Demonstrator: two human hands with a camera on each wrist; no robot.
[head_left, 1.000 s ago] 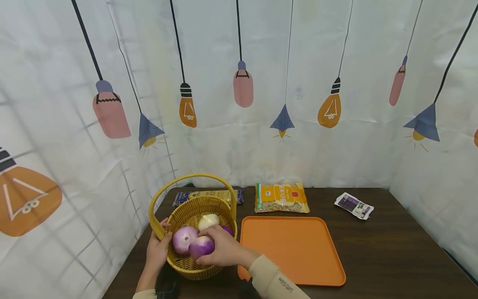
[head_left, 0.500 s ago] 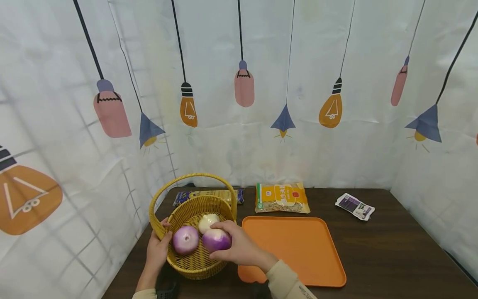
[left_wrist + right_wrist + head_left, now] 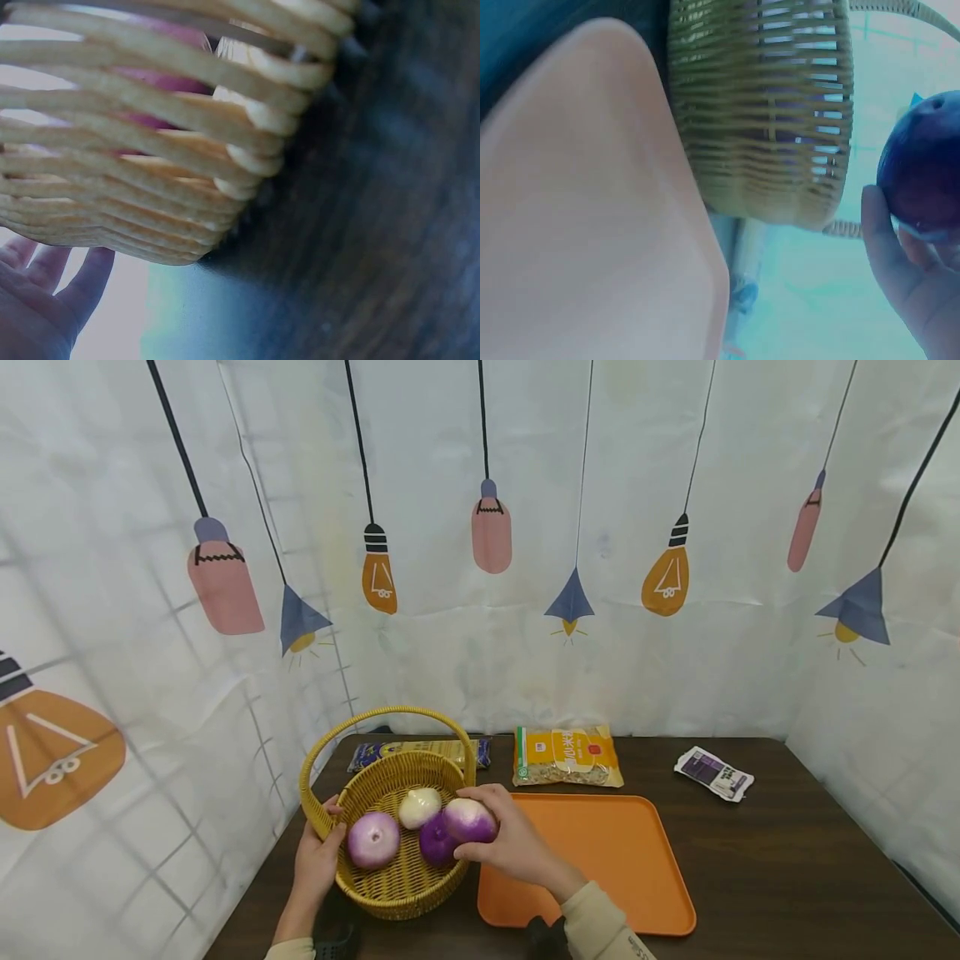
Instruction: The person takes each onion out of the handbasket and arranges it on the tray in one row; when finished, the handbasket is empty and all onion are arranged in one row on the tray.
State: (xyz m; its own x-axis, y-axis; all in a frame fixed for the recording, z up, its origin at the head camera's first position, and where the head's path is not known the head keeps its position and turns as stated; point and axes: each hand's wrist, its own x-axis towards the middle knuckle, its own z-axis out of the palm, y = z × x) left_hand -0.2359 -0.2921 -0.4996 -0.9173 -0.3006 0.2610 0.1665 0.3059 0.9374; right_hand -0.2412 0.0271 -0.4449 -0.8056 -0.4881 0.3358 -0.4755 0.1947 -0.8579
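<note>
Purple-and-white bulb (image 3: 472,823), probably an onion, held above the right rim of the wicker basket (image 3: 397,906).
The right hand (image 3: 513,837) grips it; just now it has shifted toward the orange tray (image 3: 600,868), uncovering a purple bulb (image 3: 435,842), which suggests separation from the basket's contents. The left hand (image 3: 318,858) grips the basket's left side.

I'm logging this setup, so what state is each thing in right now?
Basket, handle up, three vegetables visible inside
Left hand, holding the basket's side
Right hand, gripping a fourth vegetable
Fourth vegetable, above the basket's right rim
Orange tray, flat on the table
Yellow packet, lying; seal unclear
Blue-and-yellow packet, partly behind basket
White-and-purple packet, lying flat; seal unclear
</note>
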